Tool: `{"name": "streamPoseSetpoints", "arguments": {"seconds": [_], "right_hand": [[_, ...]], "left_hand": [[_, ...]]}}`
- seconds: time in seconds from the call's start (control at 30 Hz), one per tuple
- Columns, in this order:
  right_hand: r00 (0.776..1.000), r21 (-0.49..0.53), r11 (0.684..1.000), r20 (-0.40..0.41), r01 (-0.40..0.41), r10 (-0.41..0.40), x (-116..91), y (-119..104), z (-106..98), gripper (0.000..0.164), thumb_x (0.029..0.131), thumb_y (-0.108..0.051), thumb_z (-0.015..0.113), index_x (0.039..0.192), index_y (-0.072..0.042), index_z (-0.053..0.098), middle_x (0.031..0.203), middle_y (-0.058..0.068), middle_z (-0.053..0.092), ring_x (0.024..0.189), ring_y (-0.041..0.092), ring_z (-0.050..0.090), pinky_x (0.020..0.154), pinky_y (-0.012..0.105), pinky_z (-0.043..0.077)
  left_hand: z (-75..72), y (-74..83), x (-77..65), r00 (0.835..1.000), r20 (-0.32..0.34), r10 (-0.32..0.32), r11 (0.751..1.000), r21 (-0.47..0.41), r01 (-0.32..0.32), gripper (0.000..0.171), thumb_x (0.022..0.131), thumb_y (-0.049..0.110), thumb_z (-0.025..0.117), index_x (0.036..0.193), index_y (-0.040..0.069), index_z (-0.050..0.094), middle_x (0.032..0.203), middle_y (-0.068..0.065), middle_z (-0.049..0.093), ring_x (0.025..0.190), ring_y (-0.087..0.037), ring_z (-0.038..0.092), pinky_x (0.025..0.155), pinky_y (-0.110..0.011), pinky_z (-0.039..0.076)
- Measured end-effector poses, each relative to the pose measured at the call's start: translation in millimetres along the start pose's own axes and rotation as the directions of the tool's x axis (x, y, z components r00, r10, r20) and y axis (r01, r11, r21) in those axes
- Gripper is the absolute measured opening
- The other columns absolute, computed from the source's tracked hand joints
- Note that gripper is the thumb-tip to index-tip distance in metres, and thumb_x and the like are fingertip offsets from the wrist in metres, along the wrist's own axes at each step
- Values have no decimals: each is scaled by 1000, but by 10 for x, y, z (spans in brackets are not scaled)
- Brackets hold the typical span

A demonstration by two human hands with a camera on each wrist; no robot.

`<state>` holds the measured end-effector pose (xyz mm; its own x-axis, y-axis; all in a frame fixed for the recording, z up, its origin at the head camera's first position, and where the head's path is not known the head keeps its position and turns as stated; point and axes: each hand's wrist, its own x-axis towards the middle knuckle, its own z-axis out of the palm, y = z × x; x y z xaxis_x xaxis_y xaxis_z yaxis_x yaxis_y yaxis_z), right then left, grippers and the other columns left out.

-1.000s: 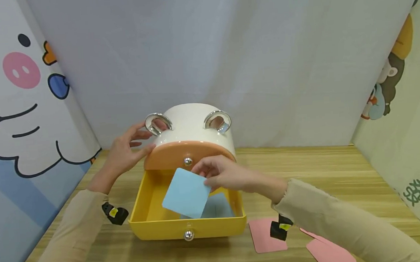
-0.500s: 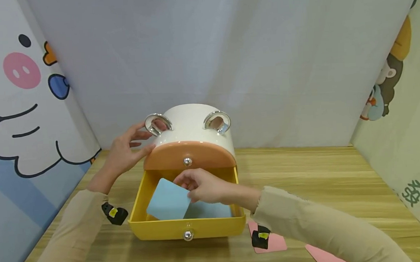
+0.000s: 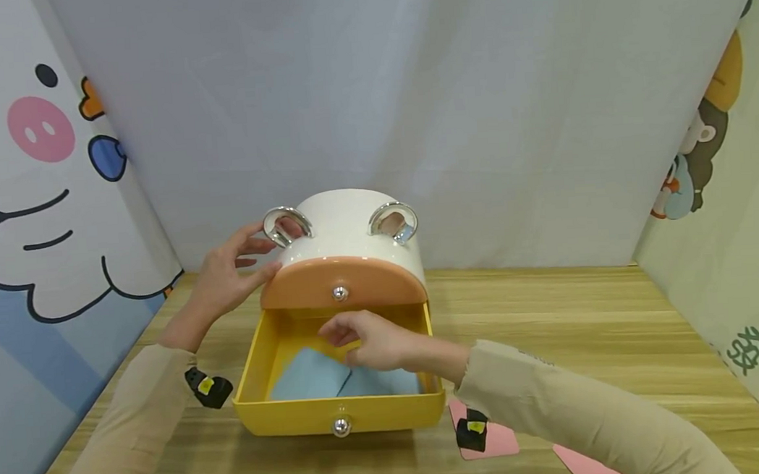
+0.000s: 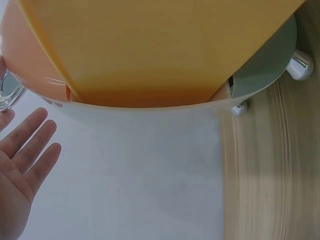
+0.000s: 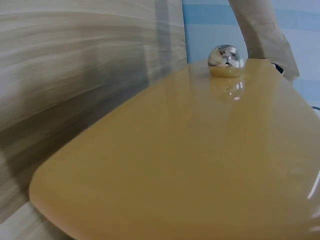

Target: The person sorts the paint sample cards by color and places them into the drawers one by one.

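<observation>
"How much room is there inside the yellow drawer (image 3: 286, 418)?"

"It stands well out from the white cabinet (image 3: 346, 228), open at the top. The right hand (image 3: 368, 339) comes in across the right wall, and a broad gap remains between its fingertips and the left wall. Behind the knuckles, the orange upper front (image 3: 307, 286) is near."

"And the front edge?"

"Low and straight, with a silver knob (image 3: 342, 427) midway along. The forearm passes over the right side, its sleeve (image 3: 559, 393) above the pink cards (image 3: 499, 443) on the wooden tabletop (image 3: 534, 314)."

"Where are the cards in the drawer?"

"The left blue card (image 3: 310, 375) and the right blue card (image 3: 388, 383) lie side by side toward the front, below the right fingers. I can't tell whether the thumb touches one."

"Is that hand gripping anything?"

"No, its fingers curve loosely around nothing."

"The left hand (image 3: 225, 275)?"

"Fingers straight and spread beside the left chrome ring (image 3: 280, 212), thumb tip at the cabinet's front edge. It grasps nothing that I can see."
</observation>
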<state>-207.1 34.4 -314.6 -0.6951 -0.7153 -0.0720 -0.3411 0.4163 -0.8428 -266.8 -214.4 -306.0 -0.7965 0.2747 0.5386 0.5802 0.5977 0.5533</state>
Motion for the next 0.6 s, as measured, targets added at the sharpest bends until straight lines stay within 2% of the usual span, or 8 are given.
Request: {"name": "streamPoseSetpoints", "arguments": {"seconds": [0.1, 0.27, 0.43, 0.6], "right_hand": [[1000, 11, 1000, -2, 28, -28, -19, -33, -52, 38, 82, 14, 50, 119, 6, 52, 117, 18, 54, 113, 31, 51, 96, 36, 43], [998, 39, 998, -21, 54, -53, -117, -106, -149, 36, 83, 9, 55, 118, 3, 53, 116, 14, 56, 111, 30, 53, 92, 29, 46], [995, 82, 992, -36, 92, -89, -283, -115, -234, 37, 83, 8, 56, 119, 3, 52, 116, 15, 56, 109, 29, 54, 87, 26, 48], [987, 136, 981, -104, 136, -122, -509, -148, -292, 35, 81, 3, 60, 116, 4, 53, 115, 15, 56, 100, 22, 57, 82, 26, 50]], "left_hand": [[-4, 3, 1, 1000, 4, -7, 1000, -6, 7, 56, 83, 15, 65, 132, 3, 41, 108, -22, 61, 99, -38, 57, 81, -53, 48], [-8, 4, 4, 1000, -2, 1, 1000, -17, -1, 56, 83, 14, 66, 132, 2, 42, 108, -22, 61, 100, -36, 57, 81, -52, 48], [-9, 3, 4, 1000, 1, 2, 1000, -11, -2, 56, 83, 15, 65, 132, 2, 42, 109, -22, 61, 100, -36, 57, 82, -53, 48], [-1, -7, 3, 1000, 1, 7, 1000, -15, -7, 56, 83, 15, 65, 132, 2, 42, 108, -22, 61, 100, -36, 57, 81, -53, 48]]}}
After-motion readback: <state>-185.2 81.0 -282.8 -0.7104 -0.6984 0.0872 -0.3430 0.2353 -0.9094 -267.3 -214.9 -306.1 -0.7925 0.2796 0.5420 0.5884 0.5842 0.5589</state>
